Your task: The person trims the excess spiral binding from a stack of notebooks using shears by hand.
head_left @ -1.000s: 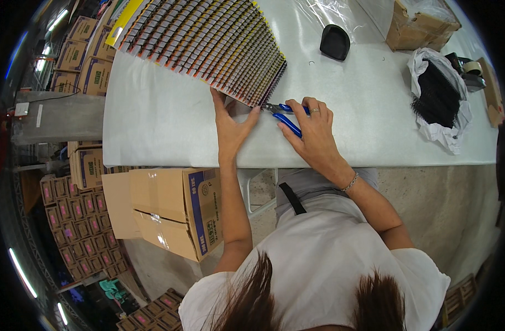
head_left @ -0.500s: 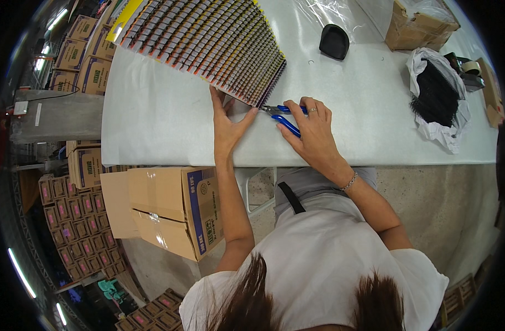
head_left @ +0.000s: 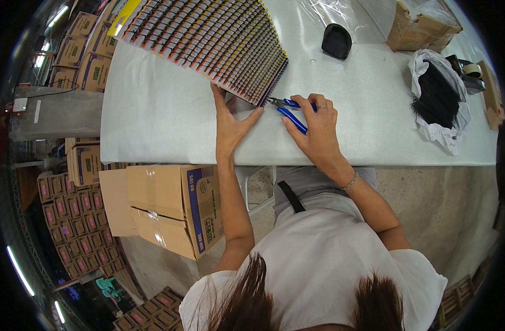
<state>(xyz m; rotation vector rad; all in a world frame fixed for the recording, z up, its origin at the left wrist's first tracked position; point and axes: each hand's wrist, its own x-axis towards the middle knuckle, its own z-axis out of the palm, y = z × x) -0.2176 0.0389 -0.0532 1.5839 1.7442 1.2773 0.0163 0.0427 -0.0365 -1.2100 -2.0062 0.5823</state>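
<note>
A long fanned row of spiral-bound notebooks (head_left: 208, 47) lies overlapping across the upper left of the table, dark coils along their edges. My left hand (head_left: 230, 124) grips the near edge at the row's right end, fingers partly under it and thumb beside the lower corner. In my right hand (head_left: 321, 129) is a pair of blue-handled wire cutters (head_left: 294, 120), its handles spread apart. The cutter's jaws point left, close to the coil end at that corner; whether they touch the wire is too small to tell.
On the white-covered table (head_left: 169, 110) are a black curved holder (head_left: 336, 41), tiny wire scraps (head_left: 313, 61), black coils (head_left: 437, 94) in white wrapping, a tape dispenser (head_left: 473, 71) and an open carton (head_left: 421, 27). A cardboard box (head_left: 158, 209) stands below the front edge, left.
My right hand has drawn the wire cutters slightly right, away from the notebook corner, and their handles have spread. My left hand keeps its hold at the corner.
</note>
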